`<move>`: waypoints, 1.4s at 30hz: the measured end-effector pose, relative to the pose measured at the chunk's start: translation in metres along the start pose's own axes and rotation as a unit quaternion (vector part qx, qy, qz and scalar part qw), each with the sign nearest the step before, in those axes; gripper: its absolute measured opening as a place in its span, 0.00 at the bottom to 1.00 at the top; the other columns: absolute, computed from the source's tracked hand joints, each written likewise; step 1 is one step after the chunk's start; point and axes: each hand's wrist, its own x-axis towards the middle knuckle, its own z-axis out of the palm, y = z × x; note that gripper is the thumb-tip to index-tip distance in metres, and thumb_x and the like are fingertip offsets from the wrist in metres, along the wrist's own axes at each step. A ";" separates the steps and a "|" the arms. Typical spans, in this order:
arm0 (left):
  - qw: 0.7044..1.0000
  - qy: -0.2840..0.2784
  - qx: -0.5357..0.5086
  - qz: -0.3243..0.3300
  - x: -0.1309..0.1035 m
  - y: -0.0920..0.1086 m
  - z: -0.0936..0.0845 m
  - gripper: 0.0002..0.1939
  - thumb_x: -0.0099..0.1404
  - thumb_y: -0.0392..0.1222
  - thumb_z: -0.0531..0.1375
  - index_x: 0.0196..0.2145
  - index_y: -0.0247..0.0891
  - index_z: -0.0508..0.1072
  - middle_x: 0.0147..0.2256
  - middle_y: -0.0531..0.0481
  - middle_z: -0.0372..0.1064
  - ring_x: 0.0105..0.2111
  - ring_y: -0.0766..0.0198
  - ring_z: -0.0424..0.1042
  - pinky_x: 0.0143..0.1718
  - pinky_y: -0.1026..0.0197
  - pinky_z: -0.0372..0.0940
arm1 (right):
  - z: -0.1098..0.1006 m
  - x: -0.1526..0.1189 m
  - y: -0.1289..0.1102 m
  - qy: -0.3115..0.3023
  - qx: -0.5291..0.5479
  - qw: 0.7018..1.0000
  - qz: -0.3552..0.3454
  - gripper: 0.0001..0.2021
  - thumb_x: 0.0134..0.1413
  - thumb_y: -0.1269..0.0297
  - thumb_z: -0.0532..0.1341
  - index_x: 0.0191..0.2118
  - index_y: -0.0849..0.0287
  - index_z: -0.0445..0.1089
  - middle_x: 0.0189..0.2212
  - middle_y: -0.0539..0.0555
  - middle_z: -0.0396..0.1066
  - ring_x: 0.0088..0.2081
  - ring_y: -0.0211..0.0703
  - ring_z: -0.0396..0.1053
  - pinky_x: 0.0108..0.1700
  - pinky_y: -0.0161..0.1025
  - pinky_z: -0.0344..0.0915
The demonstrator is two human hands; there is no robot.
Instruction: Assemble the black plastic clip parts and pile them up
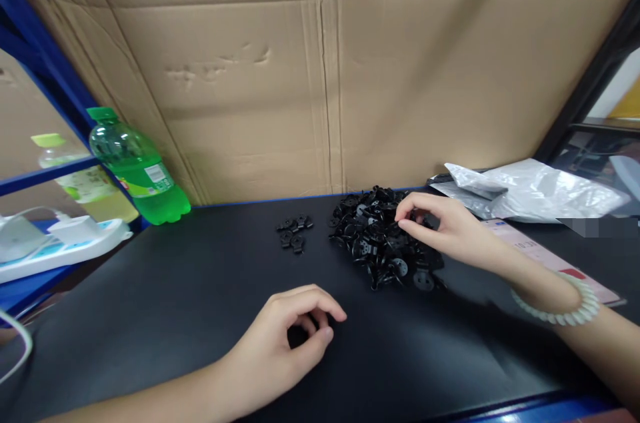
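A heap of small black plastic parts (370, 236), several with round perforated discs, lies on the black tabletop (190, 316). My right hand (445, 226), with a pale bead bracelet on the wrist, is over the heap's right side. Its thumb and index fingertips come together in a pinch; anything between them is too small to make out. Nearer to me, my left hand (290, 336) rests by the table surface with curled fingers, thumb and index apart, and nothing visible in it. A small group of similar black parts (294, 233) lies left of the heap.
A green soda bottle (145, 176) stands at the back left, near a white power strip (75, 243) and a second bottle (85, 176) behind a blue frame. Silvery plastic bags (535, 189) and a pink phone-like panel (550, 256) lie right. Cardboard (240, 96) walls the back.
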 end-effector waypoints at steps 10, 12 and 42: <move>0.984 0.032 -0.174 -0.026 -0.003 0.004 0.010 0.20 0.57 0.31 0.66 0.47 0.41 0.70 0.40 0.48 0.73 0.37 0.62 0.74 0.37 0.63 0.72 | 0.062 -0.027 -0.056 -0.103 0.344 0.921 0.150 0.04 0.57 0.66 0.62 0.32 0.59 0.69 0.22 0.45 0.66 0.23 0.33 0.66 0.26 0.31 0.65; 0.982 0.028 -0.186 -0.031 -0.003 0.005 0.010 0.16 0.58 0.31 0.66 0.45 0.40 0.72 0.36 0.50 0.74 0.36 0.63 0.75 0.37 0.64 0.70 | 0.071 -0.029 -0.057 -0.111 0.382 0.900 0.175 0.07 0.56 0.63 0.65 0.32 0.60 0.69 0.21 0.45 0.66 0.22 0.33 0.66 0.24 0.30 0.66; 0.951 0.089 -0.261 -0.139 0.003 0.002 0.010 0.11 0.51 0.35 0.71 0.33 0.36 0.75 0.29 0.52 0.74 0.31 0.65 0.74 0.36 0.63 0.71 | 0.087 -0.037 -0.054 -0.091 0.307 0.940 0.118 0.11 0.52 0.63 0.69 0.28 0.56 0.66 0.24 0.45 0.66 0.25 0.35 0.67 0.28 0.33 0.65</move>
